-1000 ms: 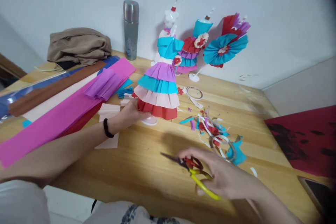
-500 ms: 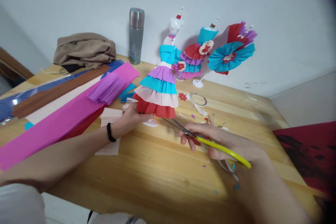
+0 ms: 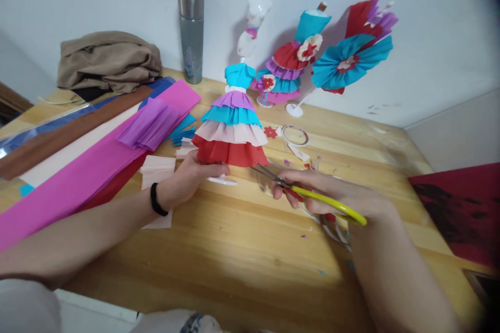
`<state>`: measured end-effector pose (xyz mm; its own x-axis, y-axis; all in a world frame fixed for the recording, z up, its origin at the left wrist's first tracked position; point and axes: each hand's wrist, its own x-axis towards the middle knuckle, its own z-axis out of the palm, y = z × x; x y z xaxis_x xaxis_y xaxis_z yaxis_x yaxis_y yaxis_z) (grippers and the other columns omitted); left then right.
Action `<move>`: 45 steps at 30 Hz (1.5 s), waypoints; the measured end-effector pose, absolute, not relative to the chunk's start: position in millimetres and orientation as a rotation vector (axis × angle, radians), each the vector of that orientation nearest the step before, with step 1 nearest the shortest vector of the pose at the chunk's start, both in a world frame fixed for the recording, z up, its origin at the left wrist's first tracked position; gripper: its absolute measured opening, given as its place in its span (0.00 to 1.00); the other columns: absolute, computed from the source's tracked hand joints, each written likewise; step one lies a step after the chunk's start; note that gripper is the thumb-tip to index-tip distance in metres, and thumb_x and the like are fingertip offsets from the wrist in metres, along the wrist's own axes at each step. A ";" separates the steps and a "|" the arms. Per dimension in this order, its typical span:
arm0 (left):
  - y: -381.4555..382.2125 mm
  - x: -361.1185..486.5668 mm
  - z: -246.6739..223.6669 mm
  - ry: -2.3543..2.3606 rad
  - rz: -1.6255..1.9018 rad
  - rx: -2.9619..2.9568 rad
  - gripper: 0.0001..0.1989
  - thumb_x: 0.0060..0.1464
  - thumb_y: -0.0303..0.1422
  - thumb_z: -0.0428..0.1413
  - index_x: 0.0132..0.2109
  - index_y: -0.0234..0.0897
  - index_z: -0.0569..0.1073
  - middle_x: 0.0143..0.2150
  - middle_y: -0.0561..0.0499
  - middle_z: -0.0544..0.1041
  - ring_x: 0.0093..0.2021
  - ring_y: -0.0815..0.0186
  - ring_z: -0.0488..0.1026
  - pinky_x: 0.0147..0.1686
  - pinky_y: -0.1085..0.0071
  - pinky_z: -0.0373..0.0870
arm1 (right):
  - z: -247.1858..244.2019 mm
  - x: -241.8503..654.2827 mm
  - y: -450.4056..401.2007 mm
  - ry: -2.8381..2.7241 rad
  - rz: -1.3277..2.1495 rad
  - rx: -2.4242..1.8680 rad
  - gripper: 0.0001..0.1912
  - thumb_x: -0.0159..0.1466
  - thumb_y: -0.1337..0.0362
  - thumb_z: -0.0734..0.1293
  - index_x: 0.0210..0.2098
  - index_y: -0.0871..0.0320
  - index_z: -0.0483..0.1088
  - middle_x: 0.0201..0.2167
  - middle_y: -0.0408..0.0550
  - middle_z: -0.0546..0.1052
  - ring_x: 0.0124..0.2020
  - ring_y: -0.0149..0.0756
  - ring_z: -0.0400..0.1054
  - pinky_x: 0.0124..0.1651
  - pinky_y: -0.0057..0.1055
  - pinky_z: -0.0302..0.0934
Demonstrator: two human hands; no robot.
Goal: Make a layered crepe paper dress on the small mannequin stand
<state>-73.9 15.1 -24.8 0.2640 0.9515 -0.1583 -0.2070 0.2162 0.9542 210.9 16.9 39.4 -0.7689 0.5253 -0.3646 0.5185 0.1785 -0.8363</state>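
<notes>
A small mannequin dress (image 3: 230, 119) of ruffled crepe paper stands on a white base, turquoise on top with purple, turquoise, pale pink and red tiers below. My left hand (image 3: 193, 174) is closed at the left of its red hem, thumb under the edge; some fingers are hidden behind it. In my right hand (image 3: 312, 190) is a pair of scissors (image 3: 328, 203) with yellow handles. Their blades point left, with the tips at the lower right of the red hem. Whether the tips touch the paper, I cannot tell.
Crepe paper strips (image 3: 78, 177) cover the table's left side. Behind stand a grey thermos (image 3: 191, 36), a brown cloth (image 3: 109, 60), a bare mannequin (image 3: 250, 26) and other dressed mannequins (image 3: 297, 57). A ring of tape or wire (image 3: 295, 135) and paper scraps lie to the right.
My view has shifted, so the background things appear higher. The dress looks more upright and its red hem is spread wider. The scissors stay at the hem's lower right, slightly higher in view.
</notes>
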 end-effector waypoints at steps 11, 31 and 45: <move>11.2 -69.4 -16.3 1.046 0.977 1.024 0.14 0.35 0.34 0.68 0.28 0.34 0.73 0.29 0.53 0.73 0.32 0.68 0.68 0.36 0.68 0.71 | 36.2 205.4 15.6 -2.444 1.652 -1.020 0.30 0.65 0.39 0.60 0.50 0.59 0.69 0.41 0.51 0.71 0.39 0.36 0.65 0.38 0.32 0.62; 14.7 -65.9 -24.9 1.050 0.997 1.098 0.15 0.33 0.33 0.69 0.28 0.33 0.73 0.29 0.52 0.75 0.31 0.66 0.71 0.33 0.70 0.72 | 31.5 216.0 10.8 -2.057 1.712 -0.967 0.22 0.55 0.47 0.74 0.41 0.54 0.73 0.29 0.43 0.71 0.24 0.30 0.61 0.25 0.29 0.57; 11.6 -63.8 -44.8 0.854 0.918 1.322 0.26 0.36 0.32 0.69 0.47 0.39 0.76 0.46 0.44 0.81 0.50 0.51 0.76 0.50 0.57 0.73 | 53.2 155.5 72.6 -1.252 1.027 -0.949 0.24 0.48 0.52 0.78 0.35 0.52 0.64 0.27 0.38 0.73 0.27 0.32 0.71 0.25 0.28 0.62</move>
<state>-63.8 11.6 -44.8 0.4086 0.9127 0.0027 -0.0641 0.0258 0.9976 155.5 72.6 53.2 0.0313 0.9606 0.2760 -0.0827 0.2777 -0.9571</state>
